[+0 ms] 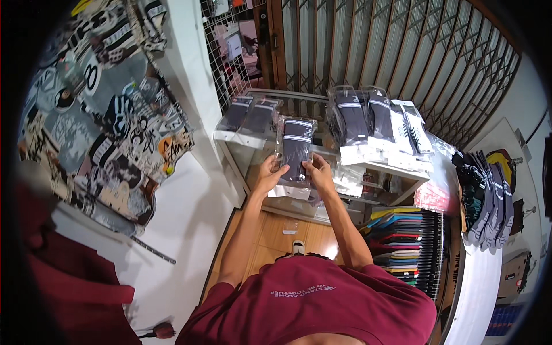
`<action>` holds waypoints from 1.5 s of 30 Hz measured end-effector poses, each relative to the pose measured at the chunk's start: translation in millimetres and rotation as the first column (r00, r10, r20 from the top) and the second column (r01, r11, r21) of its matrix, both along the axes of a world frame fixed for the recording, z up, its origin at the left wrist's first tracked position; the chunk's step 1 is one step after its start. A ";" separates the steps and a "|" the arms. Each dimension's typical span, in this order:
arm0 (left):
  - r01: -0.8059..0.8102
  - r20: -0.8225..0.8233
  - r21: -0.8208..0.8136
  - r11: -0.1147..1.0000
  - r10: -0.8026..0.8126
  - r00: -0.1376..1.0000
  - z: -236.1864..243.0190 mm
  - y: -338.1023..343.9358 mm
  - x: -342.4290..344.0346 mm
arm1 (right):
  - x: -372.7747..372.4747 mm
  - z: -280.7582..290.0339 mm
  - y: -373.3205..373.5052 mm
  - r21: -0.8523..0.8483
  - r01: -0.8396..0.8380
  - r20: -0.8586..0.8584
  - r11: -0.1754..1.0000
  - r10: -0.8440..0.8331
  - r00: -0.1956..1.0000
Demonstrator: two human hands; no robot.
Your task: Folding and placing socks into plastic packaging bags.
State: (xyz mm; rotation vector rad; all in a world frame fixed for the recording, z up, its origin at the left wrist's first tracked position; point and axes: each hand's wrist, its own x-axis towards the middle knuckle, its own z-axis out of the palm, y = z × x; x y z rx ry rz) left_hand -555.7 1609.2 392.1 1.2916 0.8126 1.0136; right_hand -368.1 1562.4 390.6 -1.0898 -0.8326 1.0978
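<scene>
The glass counter [230, 137] is hard and smooth, with more packed socks [368, 118] lying on it. Above it, the sock packet [296, 150] looks light, soft and slippery in its clear film. The left hand [269, 172] and right hand [318, 171] pinch its lower edges, fingers closed around it.

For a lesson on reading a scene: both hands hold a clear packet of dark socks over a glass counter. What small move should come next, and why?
Probably lower the packet of dark socks, held by the left hand and right hand, onto the glass counter. Similar packets already lie in rows there, with a gap beneath it.
</scene>
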 end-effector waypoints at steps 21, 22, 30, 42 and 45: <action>-0.160 -0.521 0.780 0.605 0.770 0.369 11.5 137.5 50.4 | 1.6 23.9 140.6 -0.126 0.289 0.839 0.949 -0.054 0.541; -0.205 -0.480 0.800 0.564 0.807 0.345 10.2 137.4 48.4 | -3.5 25.9 136.1 -0.128 0.291 0.839 0.948 -0.053 0.542; -0.311 -0.199 0.759 0.572 0.658 0.726 -56.1 7.7 13.5 | -16.8 -39.3 5.3 0.482 0.146 0.682 0.864 -0.474 0.557; 0.165 -0.331 -0.619 0.768 -0.445 0.832 -349.7 -313.4 -365.8 | 22.7 -355.1 -526.2 -0.836 -0.064 0.433 0.545 0.727 0.533; 0.078 -0.292 -0.762 0.643 -0.448 0.845 -321.3 -357.0 -431.0 | 158.1 -343.3 -763.1 -0.891 0.054 0.391 0.451 0.700 0.597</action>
